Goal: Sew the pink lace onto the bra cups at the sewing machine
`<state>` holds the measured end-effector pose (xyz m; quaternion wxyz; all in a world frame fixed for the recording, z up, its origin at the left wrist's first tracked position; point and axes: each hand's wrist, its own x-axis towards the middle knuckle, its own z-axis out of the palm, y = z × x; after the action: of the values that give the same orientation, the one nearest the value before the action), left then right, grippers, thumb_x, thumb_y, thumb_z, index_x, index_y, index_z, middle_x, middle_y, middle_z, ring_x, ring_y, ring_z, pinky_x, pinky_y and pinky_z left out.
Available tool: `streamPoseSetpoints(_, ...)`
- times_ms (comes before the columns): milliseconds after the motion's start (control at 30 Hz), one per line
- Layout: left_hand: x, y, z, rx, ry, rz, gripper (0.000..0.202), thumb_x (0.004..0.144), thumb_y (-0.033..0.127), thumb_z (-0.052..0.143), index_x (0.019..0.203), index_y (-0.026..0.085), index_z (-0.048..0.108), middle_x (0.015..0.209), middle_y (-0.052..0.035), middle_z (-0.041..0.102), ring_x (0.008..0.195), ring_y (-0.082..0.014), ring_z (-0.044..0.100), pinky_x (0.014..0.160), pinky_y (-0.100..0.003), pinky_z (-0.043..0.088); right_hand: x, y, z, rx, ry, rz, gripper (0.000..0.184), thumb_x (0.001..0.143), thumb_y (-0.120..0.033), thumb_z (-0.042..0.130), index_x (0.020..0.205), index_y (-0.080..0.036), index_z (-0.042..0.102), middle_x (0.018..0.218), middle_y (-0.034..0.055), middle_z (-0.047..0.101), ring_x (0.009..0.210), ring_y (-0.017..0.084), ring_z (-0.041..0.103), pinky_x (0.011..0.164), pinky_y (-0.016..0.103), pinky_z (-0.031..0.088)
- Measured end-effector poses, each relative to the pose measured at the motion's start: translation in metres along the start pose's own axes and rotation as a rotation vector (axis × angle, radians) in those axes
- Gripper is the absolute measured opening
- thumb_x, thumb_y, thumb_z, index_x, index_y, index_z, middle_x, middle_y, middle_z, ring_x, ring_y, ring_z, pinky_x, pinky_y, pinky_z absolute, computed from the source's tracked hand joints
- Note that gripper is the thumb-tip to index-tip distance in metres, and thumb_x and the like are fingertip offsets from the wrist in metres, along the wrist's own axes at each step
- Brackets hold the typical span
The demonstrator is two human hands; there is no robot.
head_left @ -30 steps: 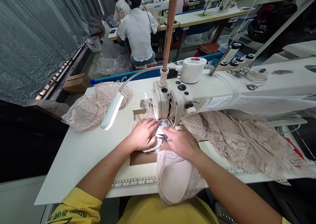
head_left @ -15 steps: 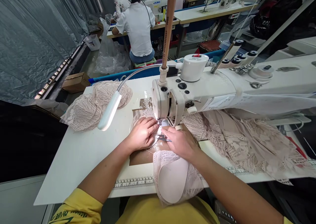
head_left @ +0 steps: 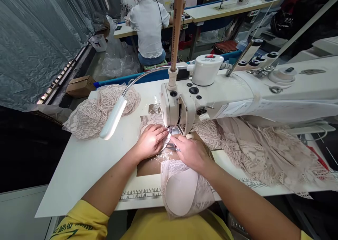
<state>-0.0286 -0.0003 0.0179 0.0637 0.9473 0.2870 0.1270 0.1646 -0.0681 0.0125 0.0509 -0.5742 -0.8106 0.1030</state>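
My left hand (head_left: 151, 143) lies palm down with its fingers stretched over a piece of pale pink lace (head_left: 166, 140), just left of the presser foot of the sewing machine (head_left: 170, 108). Tucked in my right hand (head_left: 192, 152) are small scissors (head_left: 171, 147), their blades pointing left from under the fingers. The right fingertips also rest on the work close to the needle area. A smooth pale moulded cup with lace around it (head_left: 181, 192) hangs over the table's front edge below my right hand. The needle itself is hard to make out.
A lit lamp (head_left: 114, 118) on a bendy neck hangs over the white table (head_left: 87, 180). Lace cups (head_left: 87, 120) are stacked at the left, and a lace heap (head_left: 261, 152) lies at the right. A ruler strip (head_left: 142, 195) runs along the front edge. People sit at machines beyond.
The whole view has shifted slightly. Both hands stay by the presser foot in almost the same pose, with the scissors still in my right hand.
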Motion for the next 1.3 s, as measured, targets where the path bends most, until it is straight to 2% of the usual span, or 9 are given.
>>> streamPoseSetpoints(200,-0.002,0.001,0.002,0.0,0.03,-0.084,0.038,0.085,0.02,0.046,0.122,0.016,0.059,0.123,-0.0124,0.061,0.112,-0.0273,0.051,0.096,-0.045,0.039,-0.001,0.0,-0.002,0.111,0.078,0.042,0.041,0.081,-0.016,0.05,0.12,-0.025,0.06,0.101,0.0063,0.07,0.078,0.021,0.063,0.066,0.029,0.041)
streamPoseSetpoints(433,-0.005,0.006,0.002,0.052,-0.008,-0.137,0.044,0.085,0.019,0.044,0.128,0.015,0.053,0.134,-0.0112,0.053,0.121,-0.0281,0.045,0.099,-0.045,0.037,-0.004,-0.002,-0.008,0.322,0.195,0.018,0.026,0.086,-0.024,0.052,0.107,-0.029,0.066,0.096,0.0015,0.07,0.08,0.017,0.062,0.068,0.025,0.044)
streamPoseSetpoints(700,-0.031,0.03,-0.024,-0.035,-0.108,-0.288,0.028,0.09,0.026,0.041,0.096,0.018,0.067,0.115,-0.0076,0.063,0.1,-0.0242,0.055,0.081,-0.035,0.046,-0.006,0.006,-0.001,0.359,0.228,-0.005,0.029,0.086,-0.024,0.05,0.11,-0.026,0.067,0.096,0.0034,0.07,0.087,0.019,0.062,0.069,0.026,0.046)
streamPoseSetpoints(833,-0.041,0.023,-0.032,-0.1,-0.08,-0.379,0.027,0.084,0.016,0.043,0.102,0.018,0.063,0.109,-0.0076,0.062,0.088,-0.0192,0.059,0.073,-0.029,0.046,-0.003,0.004,-0.003,0.359,0.2,-0.012,0.027,0.087,-0.029,0.05,0.103,-0.022,0.07,0.091,0.0059,0.07,0.084,0.021,0.063,0.071,0.029,0.047)
streamPoseSetpoints(967,-0.041,0.012,-0.032,-0.134,-0.078,-0.464,0.019,0.08,0.017,0.045,0.083,0.017,0.063,0.077,-0.006,0.063,0.074,-0.0206,0.056,0.064,-0.029,0.041,-0.001,0.0,-0.008,0.465,0.158,-0.031,0.029,0.088,-0.033,0.048,0.103,-0.022,0.07,0.098,0.0069,0.071,0.091,0.022,0.064,0.079,0.033,0.048)
streamPoseSetpoints(1067,-0.042,0.008,-0.03,-0.177,-0.043,-0.422,0.017,0.08,0.021,0.046,0.074,0.018,0.061,0.071,-0.0039,0.061,0.076,-0.0199,0.054,0.067,-0.029,0.041,0.002,-0.004,-0.013,0.636,0.085,-0.037,0.033,0.088,-0.035,0.049,0.112,-0.021,0.067,0.113,0.0081,0.067,0.103,0.022,0.061,0.089,0.036,0.047)
streamPoseSetpoints(1167,-0.046,0.008,-0.03,-0.35,0.054,-0.337,0.015,0.08,0.025,0.05,0.069,0.018,0.057,0.069,-0.0017,0.058,0.077,-0.0175,0.052,0.07,-0.027,0.04,0.008,-0.013,-0.016,0.742,0.016,-0.026,0.039,0.083,-0.037,0.057,0.118,-0.021,0.062,0.12,0.0087,0.064,0.107,0.024,0.06,0.091,0.038,0.046)
streamPoseSetpoints(1233,-0.05,0.008,-0.032,-0.531,0.084,-0.34,0.018,0.082,0.028,0.05,0.069,0.017,0.055,0.068,0.0,0.054,0.071,-0.0145,0.05,0.065,-0.025,0.038,0.014,-0.022,-0.016,0.774,-0.014,-0.042,0.035,0.08,-0.035,0.061,0.112,-0.02,0.065,0.11,0.0077,0.067,0.098,0.023,0.061,0.085,0.036,0.048)
streamPoseSetpoints(1300,-0.053,0.008,-0.036,-0.679,0.075,-0.404,0.021,0.085,0.031,0.048,0.071,0.016,0.055,0.067,0.0018,0.051,0.064,-0.0116,0.046,0.059,-0.023,0.035,0.02,-0.03,-0.015,0.818,-0.031,-0.07,0.021,0.081,-0.034,0.059,0.093,-0.018,0.067,0.089,0.0035,0.068,0.081,0.019,0.061,0.072,0.031,0.048)
